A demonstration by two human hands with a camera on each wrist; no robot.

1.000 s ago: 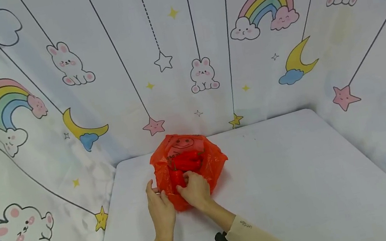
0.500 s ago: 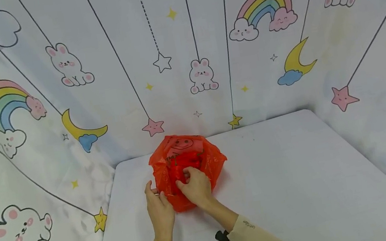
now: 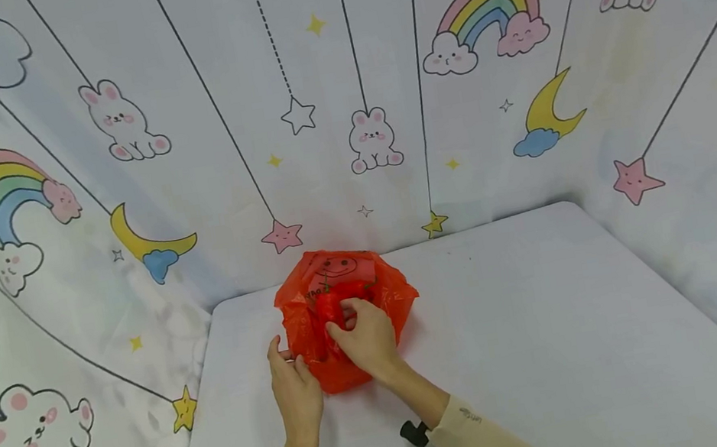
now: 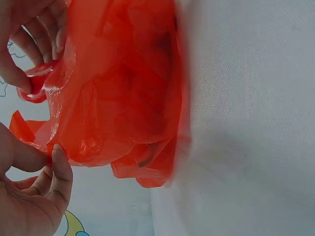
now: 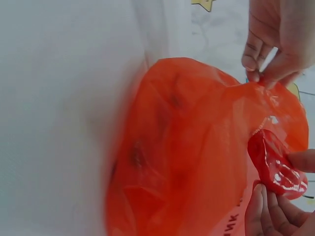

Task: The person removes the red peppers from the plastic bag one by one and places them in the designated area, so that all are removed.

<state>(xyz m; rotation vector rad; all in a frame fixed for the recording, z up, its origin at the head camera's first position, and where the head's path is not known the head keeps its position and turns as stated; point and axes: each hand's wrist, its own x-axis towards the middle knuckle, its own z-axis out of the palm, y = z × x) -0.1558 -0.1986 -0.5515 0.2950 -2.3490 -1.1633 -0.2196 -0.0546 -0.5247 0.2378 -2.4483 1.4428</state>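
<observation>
An orange-red plastic bag stands with its mouth spread open at the back left of the table. My left hand pinches the near left rim between thumb and fingertips, plainest in the left wrist view. Over the mouth, my right hand grips a glossy red pepper by its side. In the head view its green stem points up; the right wrist view shows the pepper just above the rim, between thumb and fingers. More red peppers with green stems lie inside the bag, partly hidden behind the right hand.
A white table stretches to the right of the bag. Close behind the bag rises a white cloth backdrop printed with rabbits, stars and rainbows. Black camera mounts sit at the wrists.
My right hand has risen with the red pepper, from down in the bag to above its near rim. The left hand keeps its pinch on the rim.
</observation>
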